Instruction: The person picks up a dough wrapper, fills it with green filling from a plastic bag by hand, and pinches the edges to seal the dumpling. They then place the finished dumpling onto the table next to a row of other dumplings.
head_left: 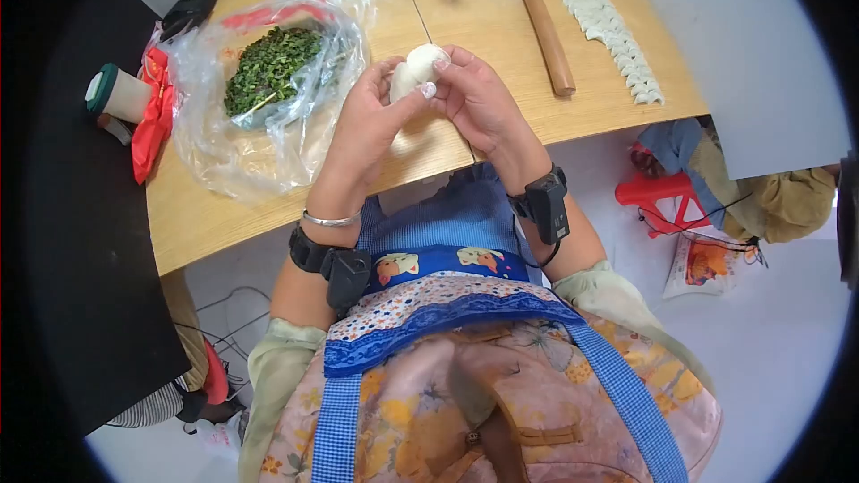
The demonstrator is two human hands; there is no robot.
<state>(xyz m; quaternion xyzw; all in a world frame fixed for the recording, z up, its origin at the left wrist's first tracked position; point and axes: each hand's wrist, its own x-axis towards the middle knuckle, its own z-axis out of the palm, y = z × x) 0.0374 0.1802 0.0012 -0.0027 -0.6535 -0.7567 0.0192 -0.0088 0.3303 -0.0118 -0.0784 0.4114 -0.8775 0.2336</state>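
Left hand cups the dough with its thumb against it; right hand pinches the upper right side. The dough is held above the desk edge. Advised: light, even finger pressure, turning a little between pinches, seams closed without thinning the wall. Count, from the dough outward: one pin at two o'clock; one bag of greens at nine; one overlapping dough row towards three, its pieces uncountable.
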